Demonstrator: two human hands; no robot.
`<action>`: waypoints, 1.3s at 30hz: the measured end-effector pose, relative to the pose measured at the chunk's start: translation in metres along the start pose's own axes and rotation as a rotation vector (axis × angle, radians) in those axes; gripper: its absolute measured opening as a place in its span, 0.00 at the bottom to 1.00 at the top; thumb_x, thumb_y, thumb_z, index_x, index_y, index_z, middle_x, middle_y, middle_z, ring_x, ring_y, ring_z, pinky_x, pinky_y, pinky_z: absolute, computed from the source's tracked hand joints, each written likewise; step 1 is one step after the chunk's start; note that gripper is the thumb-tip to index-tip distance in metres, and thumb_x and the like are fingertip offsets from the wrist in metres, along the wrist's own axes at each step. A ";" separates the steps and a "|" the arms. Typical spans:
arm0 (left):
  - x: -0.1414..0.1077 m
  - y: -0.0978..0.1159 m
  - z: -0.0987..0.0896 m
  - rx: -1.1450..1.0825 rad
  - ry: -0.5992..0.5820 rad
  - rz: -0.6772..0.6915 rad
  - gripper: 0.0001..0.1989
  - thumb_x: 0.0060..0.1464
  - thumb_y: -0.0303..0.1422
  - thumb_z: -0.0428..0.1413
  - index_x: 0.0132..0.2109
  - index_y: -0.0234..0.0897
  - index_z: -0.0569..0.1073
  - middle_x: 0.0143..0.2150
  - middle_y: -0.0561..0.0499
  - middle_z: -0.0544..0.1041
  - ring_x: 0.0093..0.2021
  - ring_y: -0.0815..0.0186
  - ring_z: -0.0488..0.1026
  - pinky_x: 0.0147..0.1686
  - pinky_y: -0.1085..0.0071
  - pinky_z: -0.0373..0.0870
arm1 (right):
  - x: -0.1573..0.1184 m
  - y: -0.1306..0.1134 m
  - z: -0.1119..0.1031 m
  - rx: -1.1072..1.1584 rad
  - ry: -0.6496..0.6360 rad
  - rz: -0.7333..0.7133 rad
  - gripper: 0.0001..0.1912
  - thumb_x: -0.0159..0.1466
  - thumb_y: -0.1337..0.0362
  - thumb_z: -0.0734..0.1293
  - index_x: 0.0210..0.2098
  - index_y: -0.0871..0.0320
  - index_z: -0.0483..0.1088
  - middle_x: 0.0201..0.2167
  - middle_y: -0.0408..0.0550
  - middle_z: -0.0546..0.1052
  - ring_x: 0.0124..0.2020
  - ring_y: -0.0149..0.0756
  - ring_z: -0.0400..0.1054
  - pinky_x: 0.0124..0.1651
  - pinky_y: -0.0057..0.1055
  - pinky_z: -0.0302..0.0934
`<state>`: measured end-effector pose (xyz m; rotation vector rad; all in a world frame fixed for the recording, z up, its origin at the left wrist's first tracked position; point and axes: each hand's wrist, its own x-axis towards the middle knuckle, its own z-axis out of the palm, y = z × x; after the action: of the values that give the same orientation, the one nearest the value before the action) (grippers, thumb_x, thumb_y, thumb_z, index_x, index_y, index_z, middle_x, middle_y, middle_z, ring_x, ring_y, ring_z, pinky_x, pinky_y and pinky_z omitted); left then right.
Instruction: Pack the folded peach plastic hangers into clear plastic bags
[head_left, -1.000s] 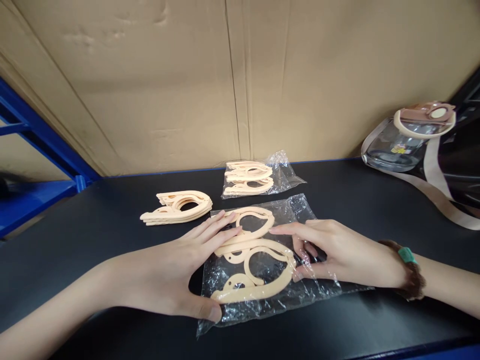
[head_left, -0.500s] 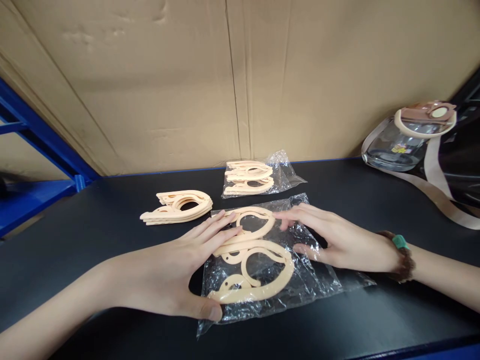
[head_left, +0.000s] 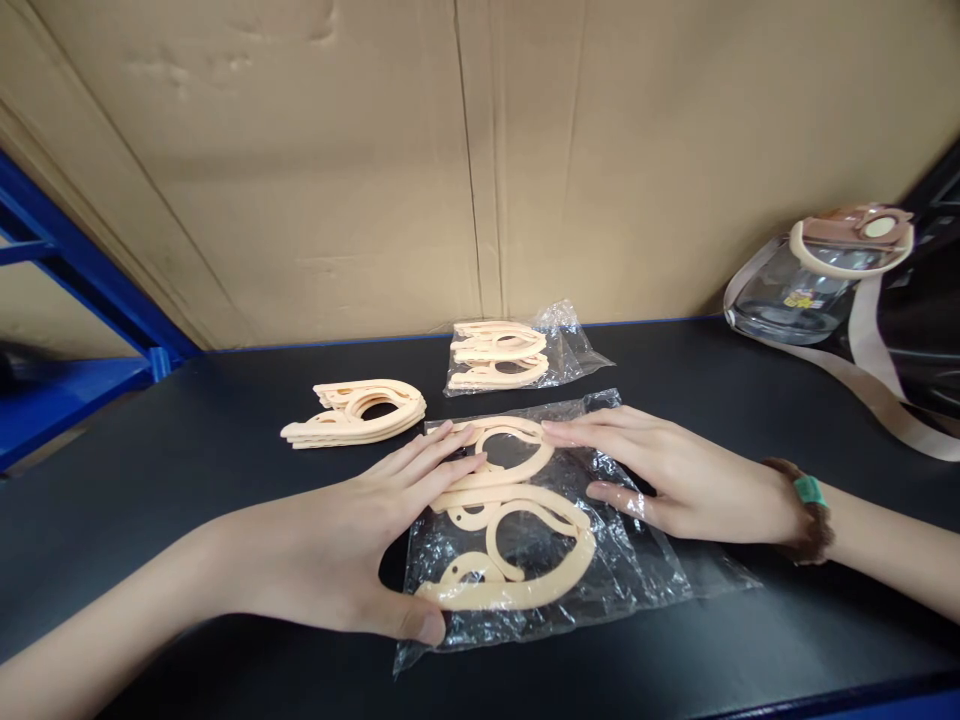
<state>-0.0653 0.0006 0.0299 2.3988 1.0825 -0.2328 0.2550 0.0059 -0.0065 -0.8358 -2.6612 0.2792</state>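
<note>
A clear plastic bag (head_left: 637, 560) lies flat on the black table with cream folding hangers (head_left: 525, 592) inside it. My left hand (head_left: 337, 550) rests on the bag's left side, fingers spread over the upper hanger and thumb at the lower left end. On the right side, my right hand (head_left: 660, 470) lies on the bag, its fingertips at the upper hanger's right end and its thumb apart below. Behind my left hand is a loose stack of cream hangers (head_left: 360, 430). A second bag of hangers (head_left: 499, 375) lies farther back.
The black table (head_left: 225, 420) meets a cardboard wall (head_left: 300, 180) at its back edge. A clear bottle with a brown lid (head_left: 810, 280) and a pale strap stands at the back right, beside a shiny black object. Blue metal framing (head_left: 82, 270) is on the left.
The hangers in the near bag have shifted slightly to the right. My right hand's fingers have come closer together on the bag, while my left hand has barely moved.
</note>
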 end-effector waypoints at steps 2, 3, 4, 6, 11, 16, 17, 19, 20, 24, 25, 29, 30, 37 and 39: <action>0.000 0.001 -0.001 0.010 0.005 -0.006 0.53 0.46 0.60 0.58 0.71 0.54 0.42 0.74 0.55 0.33 0.71 0.45 0.31 0.66 0.46 0.49 | 0.000 0.000 -0.001 -0.003 0.000 -0.006 0.30 0.69 0.65 0.60 0.68 0.54 0.50 0.60 0.52 0.69 0.59 0.40 0.63 0.59 0.43 0.61; 0.000 0.002 -0.001 0.020 0.009 -0.016 0.53 0.46 0.60 0.58 0.71 0.53 0.42 0.74 0.55 0.33 0.71 0.44 0.30 0.66 0.45 0.46 | 0.000 -0.001 -0.001 -0.003 0.000 -0.009 0.30 0.69 0.65 0.60 0.68 0.54 0.50 0.60 0.52 0.69 0.59 0.40 0.63 0.59 0.43 0.61; -0.001 0.003 -0.003 0.033 0.013 -0.026 0.54 0.45 0.61 0.58 0.71 0.54 0.40 0.74 0.55 0.32 0.71 0.44 0.28 0.67 0.43 0.43 | -0.001 -0.001 -0.001 -0.003 0.000 -0.010 0.30 0.69 0.64 0.60 0.68 0.54 0.50 0.60 0.52 0.69 0.59 0.40 0.63 0.59 0.43 0.61; -0.002 0.004 -0.006 0.057 0.018 -0.040 0.56 0.44 0.62 0.58 0.71 0.55 0.36 0.74 0.56 0.29 0.71 0.43 0.25 0.66 0.40 0.39 | -0.001 -0.001 -0.002 -0.004 -0.002 -0.012 0.29 0.69 0.64 0.60 0.68 0.53 0.50 0.61 0.52 0.68 0.59 0.40 0.63 0.59 0.44 0.61; -0.002 -0.006 -0.015 0.066 0.083 -0.026 0.59 0.44 0.60 0.60 0.71 0.57 0.30 0.74 0.55 0.27 0.71 0.42 0.28 0.65 0.40 0.42 | -0.003 0.000 -0.002 -0.009 0.008 -0.018 0.29 0.69 0.65 0.60 0.68 0.53 0.51 0.61 0.52 0.68 0.59 0.39 0.63 0.59 0.43 0.61; 0.002 -0.036 -0.029 0.192 0.433 -0.161 0.47 0.54 0.59 0.51 0.72 0.45 0.43 0.74 0.49 0.41 0.72 0.48 0.31 0.67 0.45 0.35 | -0.002 0.000 -0.002 0.004 0.030 -0.022 0.29 0.68 0.66 0.61 0.67 0.53 0.54 0.61 0.51 0.69 0.60 0.39 0.63 0.60 0.44 0.61; 0.001 -0.044 -0.033 0.207 0.478 -0.196 0.47 0.53 0.60 0.51 0.71 0.42 0.46 0.74 0.47 0.44 0.72 0.47 0.32 0.67 0.46 0.36 | -0.002 0.000 -0.002 0.007 0.030 -0.022 0.29 0.67 0.67 0.61 0.66 0.53 0.54 0.61 0.51 0.69 0.60 0.39 0.63 0.61 0.43 0.61; -0.002 -0.061 -0.041 0.227 0.472 -0.243 0.49 0.50 0.60 0.53 0.70 0.40 0.50 0.73 0.47 0.47 0.72 0.44 0.35 0.67 0.46 0.39 | -0.003 0.000 -0.002 0.009 0.032 -0.023 0.28 0.67 0.67 0.61 0.66 0.53 0.55 0.60 0.51 0.69 0.60 0.39 0.63 0.60 0.43 0.61; -0.004 -0.070 -0.044 0.243 0.452 -0.253 0.48 0.49 0.60 0.54 0.70 0.40 0.52 0.73 0.48 0.48 0.72 0.43 0.37 0.67 0.46 0.40 | -0.003 0.000 -0.002 0.010 0.033 -0.025 0.28 0.67 0.67 0.61 0.66 0.53 0.55 0.60 0.51 0.70 0.59 0.39 0.64 0.59 0.43 0.62; -0.013 -0.098 -0.048 0.307 0.428 -0.285 0.43 0.50 0.60 0.53 0.66 0.39 0.60 0.72 0.52 0.51 0.71 0.43 0.41 0.65 0.44 0.40 | -0.004 0.001 -0.002 0.007 0.014 -0.029 0.28 0.68 0.67 0.61 0.66 0.53 0.53 0.61 0.51 0.69 0.60 0.39 0.63 0.59 0.43 0.62; -0.015 -0.102 -0.048 0.306 0.429 -0.302 0.43 0.50 0.60 0.53 0.65 0.38 0.62 0.72 0.50 0.53 0.71 0.43 0.42 0.65 0.44 0.41 | -0.004 0.001 -0.002 0.007 0.011 -0.028 0.29 0.68 0.67 0.61 0.67 0.53 0.53 0.61 0.51 0.68 0.60 0.39 0.62 0.60 0.43 0.62; -0.017 -0.105 -0.050 0.276 0.409 -0.348 0.42 0.49 0.60 0.55 0.62 0.35 0.65 0.69 0.42 0.58 0.71 0.45 0.45 0.64 0.46 0.46 | -0.003 0.001 -0.002 0.013 0.019 -0.017 0.29 0.67 0.66 0.62 0.66 0.52 0.54 0.60 0.51 0.69 0.60 0.41 0.63 0.60 0.45 0.62; -0.017 -0.104 -0.050 0.270 0.408 -0.344 0.42 0.48 0.60 0.56 0.61 0.35 0.66 0.69 0.42 0.59 0.71 0.46 0.45 0.64 0.46 0.47 | -0.003 0.001 -0.002 0.012 0.019 -0.013 0.29 0.67 0.65 0.62 0.67 0.52 0.54 0.60 0.51 0.70 0.59 0.41 0.64 0.59 0.45 0.62; -0.015 -0.099 -0.052 0.230 0.427 -0.293 0.40 0.45 0.58 0.59 0.56 0.32 0.69 0.67 0.45 0.63 0.70 0.46 0.47 0.66 0.48 0.39 | -0.003 0.000 0.000 0.027 0.003 0.011 0.31 0.67 0.64 0.62 0.68 0.51 0.50 0.57 0.51 0.71 0.56 0.41 0.67 0.57 0.45 0.65; -0.015 -0.097 -0.052 0.248 0.440 -0.301 0.40 0.46 0.58 0.58 0.56 0.32 0.68 0.67 0.48 0.64 0.70 0.46 0.48 0.67 0.47 0.35 | -0.004 -0.001 0.000 0.030 -0.012 0.023 0.32 0.67 0.65 0.62 0.68 0.51 0.49 0.57 0.51 0.71 0.57 0.40 0.66 0.58 0.44 0.64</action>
<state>-0.1501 0.0713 0.0440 2.5646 1.7068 0.0738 0.2575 0.0033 -0.0070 -0.8583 -2.6535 0.3295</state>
